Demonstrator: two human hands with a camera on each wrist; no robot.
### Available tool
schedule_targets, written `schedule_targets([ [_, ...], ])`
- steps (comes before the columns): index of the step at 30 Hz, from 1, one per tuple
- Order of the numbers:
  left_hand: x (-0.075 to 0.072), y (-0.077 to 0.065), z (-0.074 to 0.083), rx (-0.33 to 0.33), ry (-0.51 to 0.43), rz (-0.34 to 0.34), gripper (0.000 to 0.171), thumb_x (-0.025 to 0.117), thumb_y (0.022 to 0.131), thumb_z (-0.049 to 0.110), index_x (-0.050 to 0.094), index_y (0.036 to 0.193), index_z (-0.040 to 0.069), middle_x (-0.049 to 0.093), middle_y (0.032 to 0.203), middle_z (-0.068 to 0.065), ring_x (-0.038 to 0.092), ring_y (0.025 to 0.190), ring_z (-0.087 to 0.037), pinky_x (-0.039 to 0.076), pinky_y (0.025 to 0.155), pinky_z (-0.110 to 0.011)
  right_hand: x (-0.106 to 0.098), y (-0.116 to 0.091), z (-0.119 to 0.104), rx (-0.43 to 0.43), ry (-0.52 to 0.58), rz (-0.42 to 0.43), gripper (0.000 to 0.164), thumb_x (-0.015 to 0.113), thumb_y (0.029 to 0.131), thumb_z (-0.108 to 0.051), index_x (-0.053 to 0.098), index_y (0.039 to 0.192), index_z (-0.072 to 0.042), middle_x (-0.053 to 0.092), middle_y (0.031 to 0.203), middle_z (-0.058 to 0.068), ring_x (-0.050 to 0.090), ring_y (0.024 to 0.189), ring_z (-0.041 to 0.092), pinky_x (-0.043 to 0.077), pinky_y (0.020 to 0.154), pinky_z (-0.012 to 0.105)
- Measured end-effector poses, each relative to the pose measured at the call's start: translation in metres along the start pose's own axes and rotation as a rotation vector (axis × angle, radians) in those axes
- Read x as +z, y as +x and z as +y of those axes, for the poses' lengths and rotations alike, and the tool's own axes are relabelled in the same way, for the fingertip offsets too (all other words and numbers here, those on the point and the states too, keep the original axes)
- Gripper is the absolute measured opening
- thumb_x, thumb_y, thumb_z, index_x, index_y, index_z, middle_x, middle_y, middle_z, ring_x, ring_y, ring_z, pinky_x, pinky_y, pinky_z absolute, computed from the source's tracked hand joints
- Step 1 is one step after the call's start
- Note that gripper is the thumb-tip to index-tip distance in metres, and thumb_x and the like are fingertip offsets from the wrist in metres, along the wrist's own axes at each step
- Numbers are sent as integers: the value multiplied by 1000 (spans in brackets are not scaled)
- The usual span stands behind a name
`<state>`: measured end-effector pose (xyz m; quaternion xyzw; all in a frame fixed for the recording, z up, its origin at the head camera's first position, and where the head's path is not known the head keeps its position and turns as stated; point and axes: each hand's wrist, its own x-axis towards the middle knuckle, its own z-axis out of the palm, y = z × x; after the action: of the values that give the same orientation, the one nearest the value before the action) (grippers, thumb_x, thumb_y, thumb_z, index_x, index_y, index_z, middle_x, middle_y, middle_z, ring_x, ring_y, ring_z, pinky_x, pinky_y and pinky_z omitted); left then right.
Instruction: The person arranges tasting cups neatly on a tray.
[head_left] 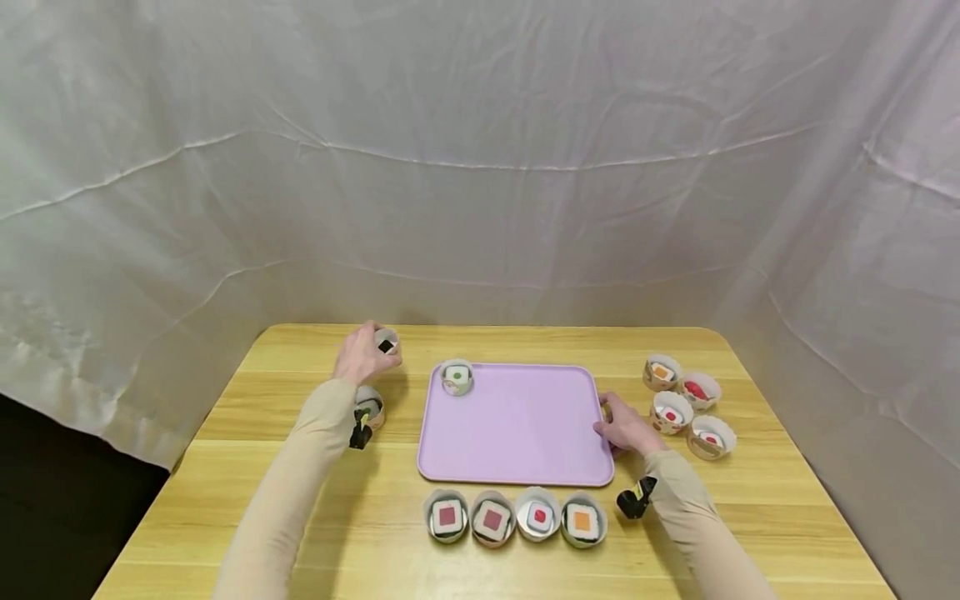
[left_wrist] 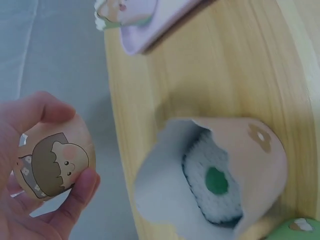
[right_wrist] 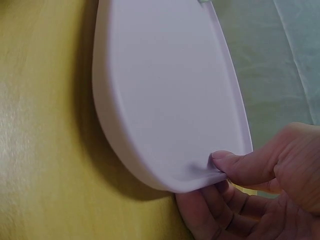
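At the table's back left, my left hand [head_left: 363, 354] grips a paper cup [left_wrist: 62, 157] printed with a cartoon face; in the head view a dark square shows inside it. Just below that hand stands another cup [left_wrist: 255, 155], holding a white sushi piece with a green centre [left_wrist: 216, 180]. My right hand [head_left: 628, 425] pinches the right rim of the lilac tray [head_left: 525, 425], thumb on top and fingers beneath, as the right wrist view shows. On the tray's back left corner sits one cup with a green-centred sushi piece [head_left: 457, 376].
Several cups with sushi pieces [head_left: 492, 519] stand in a row before the tray's front edge. More cups [head_left: 671, 412] cluster to the right of my right hand. The wooden table [head_left: 390, 533] meets a pale cloth backdrop [head_left: 487, 208] behind and at the sides.
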<state>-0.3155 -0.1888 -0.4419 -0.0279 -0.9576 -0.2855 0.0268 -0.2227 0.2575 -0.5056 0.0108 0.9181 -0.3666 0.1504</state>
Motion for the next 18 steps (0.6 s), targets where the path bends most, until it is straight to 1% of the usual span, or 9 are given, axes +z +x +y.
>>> schedule_targets([
  [5, 1, 0, 11, 50, -58, 3, 63, 75, 79, 24, 51, 132, 0, 66, 113, -26, 65, 92, -34, 55, 71, -35, 1, 1, 0, -9, 0, 4, 48, 55, 95, -2, 36, 139, 7, 57, 89, 19, 64, 65, 22, 58, 54, 34],
  [8, 2, 1, 18, 86, -84, 27, 61, 76, 79, 26, 53, 130, 1, 67, 112, -24, 65, 91, -33, 51, 70, -32, 2, 1, -1, -11, -2, 7, 49, 56, 95, -2, 36, 139, 7, 57, 89, 19, 64, 65, 22, 58, 54, 34],
  [12, 4, 1, 27, 128, -97, 55, 59, 79, 78, 28, 56, 127, 3, 69, 113, -22, 64, 94, -33, 48, 74, -34, 2, 1, -1, -6, -8, 8, 49, 56, 95, -2, 36, 140, 7, 57, 90, 19, 64, 65, 22, 58, 54, 34],
  [18, 9, 2, 40, 169, -129, 37, 62, 81, 77, 28, 56, 128, 2, 69, 115, -22, 65, 99, -34, 50, 79, -38, 2, 1, -3, -6, -10, 4, 50, 56, 96, -3, 35, 140, 7, 57, 89, 19, 64, 65, 22, 58, 54, 34],
])
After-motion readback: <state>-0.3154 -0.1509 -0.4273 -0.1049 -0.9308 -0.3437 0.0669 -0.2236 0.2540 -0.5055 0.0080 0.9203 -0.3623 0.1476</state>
